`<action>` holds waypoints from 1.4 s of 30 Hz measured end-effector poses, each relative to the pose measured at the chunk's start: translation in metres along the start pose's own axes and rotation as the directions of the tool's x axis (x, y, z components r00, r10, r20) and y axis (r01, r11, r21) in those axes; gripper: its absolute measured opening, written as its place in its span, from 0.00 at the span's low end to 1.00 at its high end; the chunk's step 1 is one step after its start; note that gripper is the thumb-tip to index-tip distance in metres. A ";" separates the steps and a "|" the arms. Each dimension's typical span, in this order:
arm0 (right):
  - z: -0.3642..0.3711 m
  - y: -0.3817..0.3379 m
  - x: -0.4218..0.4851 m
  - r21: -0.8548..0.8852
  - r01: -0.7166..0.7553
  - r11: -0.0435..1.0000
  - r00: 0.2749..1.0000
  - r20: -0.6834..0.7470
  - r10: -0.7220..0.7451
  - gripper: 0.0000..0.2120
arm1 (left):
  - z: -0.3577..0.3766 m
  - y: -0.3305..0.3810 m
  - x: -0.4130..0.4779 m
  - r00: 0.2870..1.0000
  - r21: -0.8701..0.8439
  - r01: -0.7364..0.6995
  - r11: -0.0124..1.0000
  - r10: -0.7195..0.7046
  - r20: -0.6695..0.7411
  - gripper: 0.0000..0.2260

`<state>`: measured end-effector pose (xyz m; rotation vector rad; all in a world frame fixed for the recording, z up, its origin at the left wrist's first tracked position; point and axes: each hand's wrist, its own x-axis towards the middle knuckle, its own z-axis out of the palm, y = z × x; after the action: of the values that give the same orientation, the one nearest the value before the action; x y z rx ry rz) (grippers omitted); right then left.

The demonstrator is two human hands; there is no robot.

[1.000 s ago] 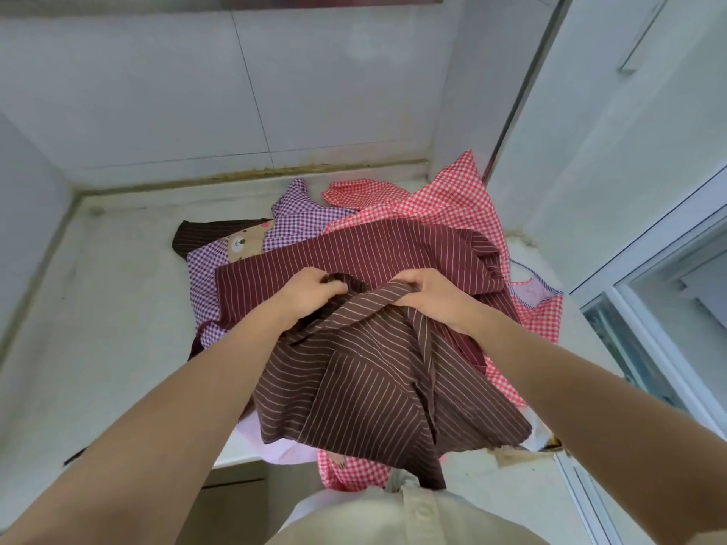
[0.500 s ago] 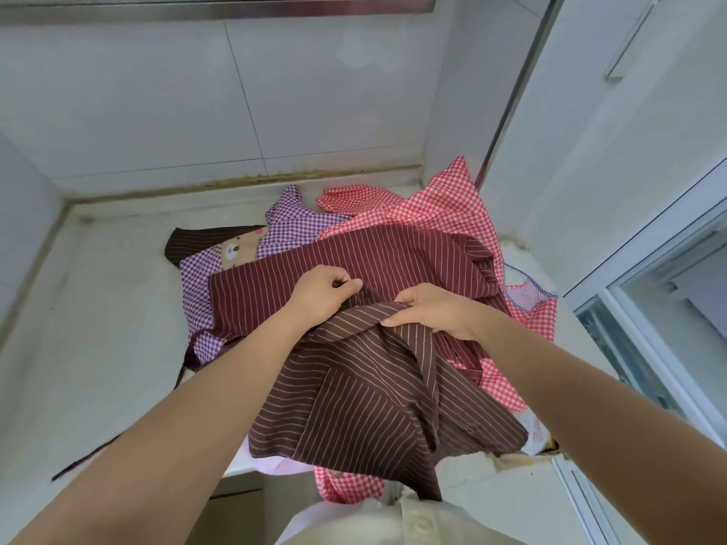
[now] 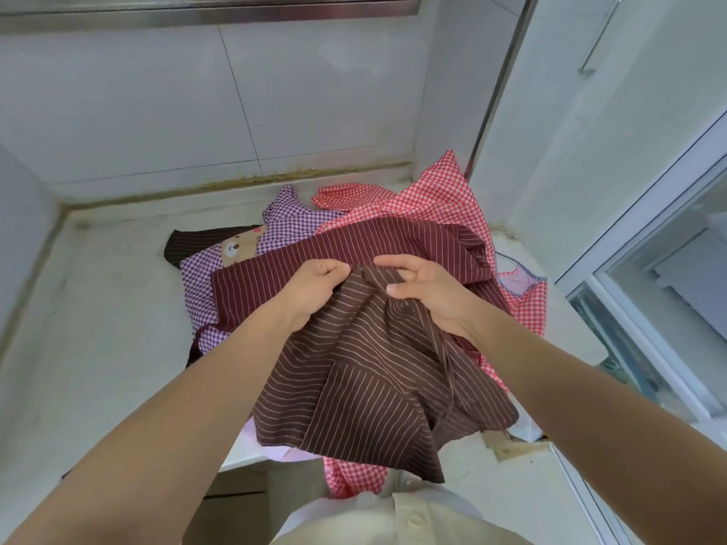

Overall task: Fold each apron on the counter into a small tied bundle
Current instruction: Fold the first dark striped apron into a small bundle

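Your left hand (image 3: 314,289) is clenched around the top edge of the brown striped apron (image 3: 366,387), fingers curled tight into a bunch of the cloth. Just to its right, your right hand (image 3: 429,293) grasps the same edge, the thumb lying on the near face of the fabric and the fingers folded over the far side. The two hands sit close together, with a narrow fold of brown stripe between them. From that grip the brown striped apron hangs down toward you, its lower part draping past the near edge of the table (image 3: 98,328) in loose folds. Under your hands, a maroon striped apron (image 3: 354,245) lies spread across the pile. Beneath it to the left is a purple checked apron (image 3: 200,277) with a bear patch (image 3: 236,249) near its far end. A red checked apron (image 3: 432,198) spills out at the far right, against the corner of the wall, and a bit of it shows again below the brown cloth at the near edge. The left part of the table is pale, mottled stone. Your light buttoned shirt (image 3: 393,517) shows at the bottom of the view.
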<state>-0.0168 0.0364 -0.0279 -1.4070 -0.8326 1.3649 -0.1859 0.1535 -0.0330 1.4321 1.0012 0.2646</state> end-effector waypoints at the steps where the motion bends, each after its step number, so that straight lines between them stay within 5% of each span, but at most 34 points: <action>1: 0.004 -0.001 -0.001 -0.043 -0.012 0.999 1.000 0.012 0.013 0.20 | 0.001 0.000 -0.002 1.000 -0.011 -0.001 1.000 0.001 0.020 0.14; 7: 0.022 0.004 0.001 -0.228 0.096 0.969 0.992 -0.058 -0.112 0.11 | 0.000 0.003 -0.011 0.997 -0.089 0.044 0.995 -0.038 0.064 0.13; 12: 0.033 0.001 0.003 -0.361 0.207 0.909 0.962 -0.095 -0.256 0.22 | -0.004 -0.002 -0.013 0.993 -0.092 0.035 0.995 -0.024 0.116 0.10; 15: 0.033 0.005 0.004 -0.290 0.207 0.934 0.966 -0.091 -0.242 0.29 | -0.004 -0.004 -0.013 0.996 -0.105 -0.012 0.994 0.021 0.092 0.06; 19: 0.030 0.015 0.004 -0.269 0.160 0.950 0.971 -0.129 -0.200 0.30 | 0.000 -0.003 -0.017 0.989 -0.069 0.021 0.997 -0.010 0.151 0.06; 23: 0.028 0.020 0.002 -0.278 0.079 0.957 0.976 -0.174 -0.131 0.27 | 0.006 -0.005 -0.019 0.996 -0.053 -0.056 0.997 0.060 0.065 0.03; 26: 0.021 0.024 -0.004 -0.350 -0.010 0.937 0.989 -0.141 -0.042 0.23 | 0.008 -0.007 -0.025 0.990 0.039 -0.110 0.993 0.106 0.093 0.04; 30: 0.012 0.032 -0.016 -0.569 -0.024 0.822 0.973 -0.202 -0.111 0.13 | 0.014 -0.007 -0.037 0.989 0.118 -0.120 0.986 0.108 0.101 0.06; 39: -0.001 0.048 -0.084 -0.448 0.074 0.891 0.992 -0.055 -0.110 0.17 | 0.067 -0.019 -0.086 0.968 0.476 -0.151 0.866 0.228 -0.107 0.05; 42: -0.003 0.056 -0.115 -0.531 0.109 0.840 0.993 0.015 -0.119 0.23 | 0.093 -0.028 -0.114 0.942 0.575 -0.193 0.795 0.314 -0.118 0.07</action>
<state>-0.0379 -0.0887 -0.0446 -1.7508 -1.3335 1.0638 -0.1996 0.0041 -0.0271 2.1230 1.1061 0.3427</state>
